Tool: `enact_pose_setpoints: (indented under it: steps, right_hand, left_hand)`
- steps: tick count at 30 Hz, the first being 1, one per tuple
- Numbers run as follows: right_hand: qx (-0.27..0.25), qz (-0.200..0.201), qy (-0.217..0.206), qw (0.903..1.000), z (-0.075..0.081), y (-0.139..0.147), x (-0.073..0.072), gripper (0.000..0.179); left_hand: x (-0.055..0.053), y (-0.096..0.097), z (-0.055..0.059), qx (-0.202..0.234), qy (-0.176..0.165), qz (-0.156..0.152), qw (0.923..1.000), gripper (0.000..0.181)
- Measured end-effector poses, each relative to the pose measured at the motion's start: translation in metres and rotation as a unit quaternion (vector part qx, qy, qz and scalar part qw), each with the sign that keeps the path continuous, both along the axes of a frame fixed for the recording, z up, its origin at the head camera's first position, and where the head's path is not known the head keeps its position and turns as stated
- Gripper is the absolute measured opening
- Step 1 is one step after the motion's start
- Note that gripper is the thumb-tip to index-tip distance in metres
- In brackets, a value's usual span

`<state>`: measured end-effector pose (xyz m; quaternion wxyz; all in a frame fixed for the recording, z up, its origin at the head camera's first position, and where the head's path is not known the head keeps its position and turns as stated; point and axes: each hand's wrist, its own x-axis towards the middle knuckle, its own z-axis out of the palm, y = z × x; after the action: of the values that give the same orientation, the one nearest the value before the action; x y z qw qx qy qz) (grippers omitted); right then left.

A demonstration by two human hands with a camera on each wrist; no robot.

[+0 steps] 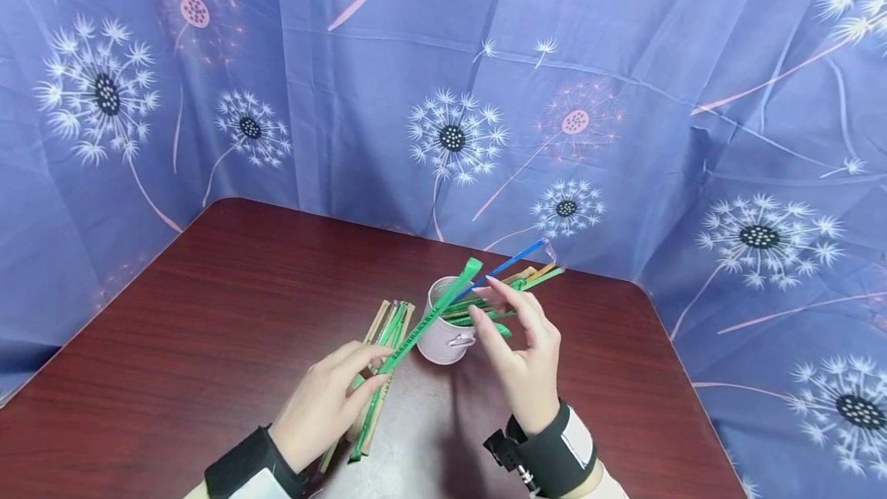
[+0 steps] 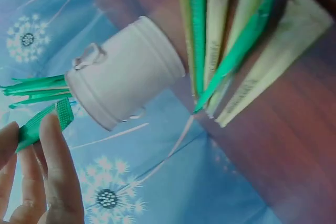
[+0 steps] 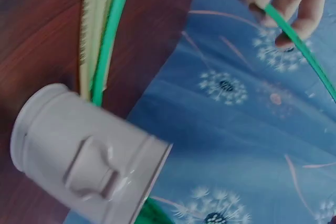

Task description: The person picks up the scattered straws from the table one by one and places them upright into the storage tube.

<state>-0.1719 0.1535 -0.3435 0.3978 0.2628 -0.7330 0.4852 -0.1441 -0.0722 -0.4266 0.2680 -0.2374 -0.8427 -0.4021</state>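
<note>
My left hand pinches a long green wrapped straw between thumb and fingers, its far end slanting up across the mouth of a small pale metal bucket. The left wrist view shows the straw's flat, crimped wrapper end close to the fingertips. On the bucket's right side, my right hand is raised with thumb and fingers apart and nothing gripped between them. Green, brown and blue straws lean to the right out of the bucket. The right hand's fingertips overlap them in the head view.
A loose bundle of green and tan wrapped straws lies on the dark red-brown table, left of the bucket and partly under my left hand. A blue curtain with dandelion prints hangs behind the table and along its sides.
</note>
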Motion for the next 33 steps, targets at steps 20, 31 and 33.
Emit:
enact_pose_setpoints:
  steps: [20,31,33]
  right_hand:
    - [-0.131,0.103,-0.009,0.9859,0.008,-0.007,0.015,0.017]
    - [-0.239,0.035,0.065,0.9682,0.014,0.005,0.005,0.022]
    - [-0.244,0.018,0.067,0.9673,0.012,0.008,0.003,0.024]
  left_hand:
    - [0.000,0.000,0.004,-0.045,-0.017,0.013,0.9988,0.028]
    - [-0.003,-0.013,-0.022,-0.167,-0.193,0.034,0.9662,0.046]
    - [-0.005,-0.015,-0.026,-0.173,-0.210,0.035,0.9616,0.042]
